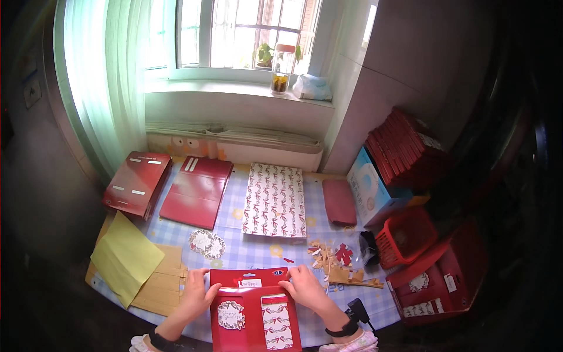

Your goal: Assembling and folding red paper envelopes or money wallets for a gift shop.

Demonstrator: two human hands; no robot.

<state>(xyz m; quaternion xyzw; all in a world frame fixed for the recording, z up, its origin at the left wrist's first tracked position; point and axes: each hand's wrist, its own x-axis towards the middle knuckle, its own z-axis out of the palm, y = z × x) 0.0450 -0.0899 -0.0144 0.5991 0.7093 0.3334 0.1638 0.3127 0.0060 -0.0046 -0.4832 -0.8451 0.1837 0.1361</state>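
Observation:
A red cardboard package [253, 320] lies in front of me at the table's near edge, its header flap with a hang hole at the far end. On its face are a white wreath-printed tag [231, 315] at left and a patterned strip with red bows [277, 324] at right. My left hand [200, 291] pinches the package's upper left edge between thumb and fingers. At the upper right edge my right hand [305, 287] grips it the same way. Just beyond, round wreath tags [206, 244] rest on the cloth.
Across the blue checked tablecloth [234, 205] stand red card stacks [196, 190], a bow-patterned stack [274, 199], yellow paper [127, 258] and cardboard scraps [337, 267]. To the right are a red basket [404, 237], an open red box [434, 287] and a blue-white box [375, 190] bearing red packages [404, 149].

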